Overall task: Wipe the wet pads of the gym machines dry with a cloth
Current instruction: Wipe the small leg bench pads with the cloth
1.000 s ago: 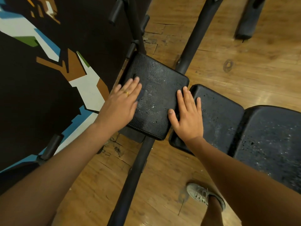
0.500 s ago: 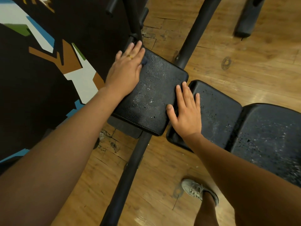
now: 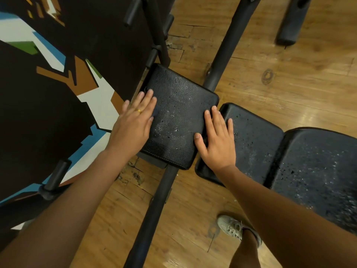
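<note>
A square black pad (image 3: 179, 113) with water drops on it sits in the middle of the view. My left hand (image 3: 135, 120) lies flat on the pad's left edge, fingers straight, pressing a dark blue cloth (image 3: 156, 111) of which only a corner shows beside the fingers. My right hand (image 3: 218, 140) rests flat with spread fingers across the pad's right edge and the neighbouring seat pad (image 3: 255, 140), which is also speckled with drops. A larger wet black pad (image 3: 318, 171) continues to the right.
Black steel frame tubes (image 3: 154, 209) run under the pad and away at the top (image 3: 228, 45). A painted dark wall (image 3: 58, 84) stands at the left with handle grips (image 3: 56, 176). The floor is wood planks (image 3: 289, 74). My shoe (image 3: 231, 227) is at the lower right.
My left hand with the cloth slid from the pad's left edge up to its far corner, then back down along the left edge. My right hand stayed in place.
</note>
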### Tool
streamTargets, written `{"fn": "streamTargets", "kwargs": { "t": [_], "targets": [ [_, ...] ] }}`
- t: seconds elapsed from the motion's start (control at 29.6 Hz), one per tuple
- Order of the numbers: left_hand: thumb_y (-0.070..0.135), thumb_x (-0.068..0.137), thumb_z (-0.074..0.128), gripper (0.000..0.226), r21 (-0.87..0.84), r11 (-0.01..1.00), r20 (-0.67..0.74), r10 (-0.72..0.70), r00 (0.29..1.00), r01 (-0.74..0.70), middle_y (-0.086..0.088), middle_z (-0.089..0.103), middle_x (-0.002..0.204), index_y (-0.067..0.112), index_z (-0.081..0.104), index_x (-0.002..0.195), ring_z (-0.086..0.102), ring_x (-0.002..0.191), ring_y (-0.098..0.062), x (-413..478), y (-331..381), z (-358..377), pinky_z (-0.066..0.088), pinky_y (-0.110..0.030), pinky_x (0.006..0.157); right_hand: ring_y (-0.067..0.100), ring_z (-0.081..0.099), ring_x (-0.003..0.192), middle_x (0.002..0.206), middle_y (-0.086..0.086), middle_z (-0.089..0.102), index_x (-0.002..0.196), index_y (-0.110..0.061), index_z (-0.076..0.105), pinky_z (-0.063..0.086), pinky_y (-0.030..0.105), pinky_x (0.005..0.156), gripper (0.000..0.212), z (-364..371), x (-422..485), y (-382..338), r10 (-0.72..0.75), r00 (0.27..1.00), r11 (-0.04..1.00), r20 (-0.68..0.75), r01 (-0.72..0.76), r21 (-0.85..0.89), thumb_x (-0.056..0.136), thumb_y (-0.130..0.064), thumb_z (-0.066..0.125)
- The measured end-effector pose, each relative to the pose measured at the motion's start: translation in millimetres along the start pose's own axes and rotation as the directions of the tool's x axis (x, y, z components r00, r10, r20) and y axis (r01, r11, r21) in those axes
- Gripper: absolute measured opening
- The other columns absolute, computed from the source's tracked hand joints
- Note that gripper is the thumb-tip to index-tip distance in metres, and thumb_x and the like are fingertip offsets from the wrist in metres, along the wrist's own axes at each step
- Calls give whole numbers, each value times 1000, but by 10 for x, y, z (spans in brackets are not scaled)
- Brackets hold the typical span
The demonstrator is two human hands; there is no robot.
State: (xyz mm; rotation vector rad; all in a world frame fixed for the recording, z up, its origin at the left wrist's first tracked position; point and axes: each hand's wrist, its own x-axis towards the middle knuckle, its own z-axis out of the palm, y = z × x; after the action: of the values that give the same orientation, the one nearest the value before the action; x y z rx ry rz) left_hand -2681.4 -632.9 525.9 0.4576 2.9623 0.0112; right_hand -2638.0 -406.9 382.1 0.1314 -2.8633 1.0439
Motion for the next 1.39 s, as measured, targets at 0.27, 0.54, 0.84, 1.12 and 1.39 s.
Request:
{"fn": "streamTargets", "kwargs": {
  "t": [0.27,0.54,0.84,1.12,1.39],
  "targets": [
    [16,105,42,53,34,999,-29,32,999,-31,-7,21,167,8,32,156,17,155,-25,791,276,-35,12,-48,123,21,14,156,169,7,14,161,-14,25,3,47,127,69,5,9,1,-5,1000,1000,-3,5,-8,103,-50,35],
    [11,104,47,55,17,987,71,161,984,-162,-1,19,167,12,32,157,14,155,-22,635,-26,-155,14,-49,122,21,12,156,170,7,12,161,-15,22,2,47,127,69,-6,9,1,-12,1000,1000,25,12,-16,104,-51,33],
    [19,108,34,55,133,768,433,524,733,-627,8,4,167,24,18,161,2,154,-12,1273,184,-263,9,-42,125,21,12,157,170,6,11,162,-17,20,4,49,127,69,-1,3,19,-14,999,1000,43,14,-8,104,-51,34],
    [23,104,25,55,109,779,484,501,717,-618,8,6,166,24,18,159,1,152,-10,1237,-26,-489,6,-39,124,20,12,157,170,6,13,161,-17,22,3,47,127,69,4,13,36,-15,1000,1000,27,15,-7,103,-51,36],
    [7,103,46,56,38,991,147,120,982,-126,-3,16,166,11,30,156,15,154,-23,315,-80,-254,18,-49,124,21,13,156,169,7,13,161,-15,23,4,49,127,68,-14,21,38,-13,1000,1000,14,13,-9,104,-50,35]
  ]
}}
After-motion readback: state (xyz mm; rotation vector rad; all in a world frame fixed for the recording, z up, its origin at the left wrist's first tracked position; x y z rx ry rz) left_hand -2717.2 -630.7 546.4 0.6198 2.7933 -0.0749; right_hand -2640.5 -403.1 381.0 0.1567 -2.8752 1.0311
